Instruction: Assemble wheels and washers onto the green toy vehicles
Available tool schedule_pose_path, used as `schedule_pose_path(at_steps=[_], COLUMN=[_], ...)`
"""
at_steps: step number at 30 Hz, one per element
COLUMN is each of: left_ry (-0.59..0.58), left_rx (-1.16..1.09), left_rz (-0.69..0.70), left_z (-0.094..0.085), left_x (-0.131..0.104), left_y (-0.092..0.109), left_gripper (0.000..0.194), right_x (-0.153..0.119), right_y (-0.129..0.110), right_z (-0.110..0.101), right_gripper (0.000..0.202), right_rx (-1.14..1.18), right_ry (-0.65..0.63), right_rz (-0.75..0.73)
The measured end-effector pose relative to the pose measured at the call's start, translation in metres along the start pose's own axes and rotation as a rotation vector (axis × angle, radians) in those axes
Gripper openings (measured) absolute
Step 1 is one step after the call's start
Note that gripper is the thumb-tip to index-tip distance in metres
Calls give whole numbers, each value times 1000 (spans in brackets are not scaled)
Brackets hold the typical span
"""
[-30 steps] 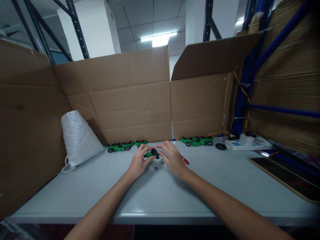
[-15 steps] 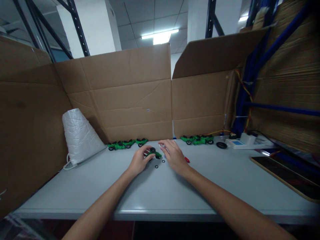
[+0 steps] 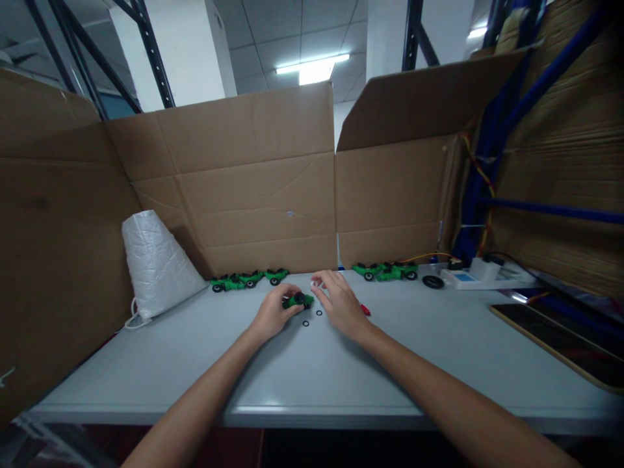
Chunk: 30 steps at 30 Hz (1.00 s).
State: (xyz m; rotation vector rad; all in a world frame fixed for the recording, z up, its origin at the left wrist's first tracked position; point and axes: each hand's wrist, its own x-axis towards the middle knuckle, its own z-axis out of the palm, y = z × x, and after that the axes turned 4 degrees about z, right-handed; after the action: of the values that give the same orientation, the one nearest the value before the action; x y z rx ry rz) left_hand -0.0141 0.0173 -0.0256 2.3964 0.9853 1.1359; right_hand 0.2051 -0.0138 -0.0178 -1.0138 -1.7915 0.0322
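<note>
My left hand [image 3: 273, 312] is closed around a green toy car [image 3: 302, 301] with black parts, held just above the table. To its right, my right hand [image 3: 338, 302] pinches a small white piece [image 3: 313, 284] between thumb and fingertips; its kind is too small to make out. Two small black rings lie on the table below the car: one ring [image 3: 319, 312] nearer the right hand, the other ring [image 3: 305, 323] closer to me. A red object [image 3: 365, 310] shows partly from behind my right hand.
Green toy cars [image 3: 236, 281] stand along the back left, and more cars [image 3: 385, 272] at the back right. Beside those are a black ring-shaped coil [image 3: 433, 281] and a white power strip [image 3: 487, 278]. A white bag [image 3: 158, 270] stands left; cardboard walls [image 3: 253, 188] enclose the table [image 3: 195, 377].
The toy car has turned in my left hand, so its black wheel sits lower. My right hand has barely moved, still pinching the white piece.
</note>
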Motion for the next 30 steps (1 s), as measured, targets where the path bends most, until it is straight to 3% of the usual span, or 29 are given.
schedule_pose_path(at_steps=[23, 30], left_ry=[-60, -56], left_rx=[93, 158], left_rz=[17, 50], left_z=[-2, -4], left_x=[-1, -2], left_y=[-1, -1], left_gripper=[44, 40], right_x=[0, -1], right_y=[-1, 3], right_z=[1, 4], right_gripper=[9, 9], right_rx=[-23, -31], right_ry=[-8, -64], right_rz=[8, 8])
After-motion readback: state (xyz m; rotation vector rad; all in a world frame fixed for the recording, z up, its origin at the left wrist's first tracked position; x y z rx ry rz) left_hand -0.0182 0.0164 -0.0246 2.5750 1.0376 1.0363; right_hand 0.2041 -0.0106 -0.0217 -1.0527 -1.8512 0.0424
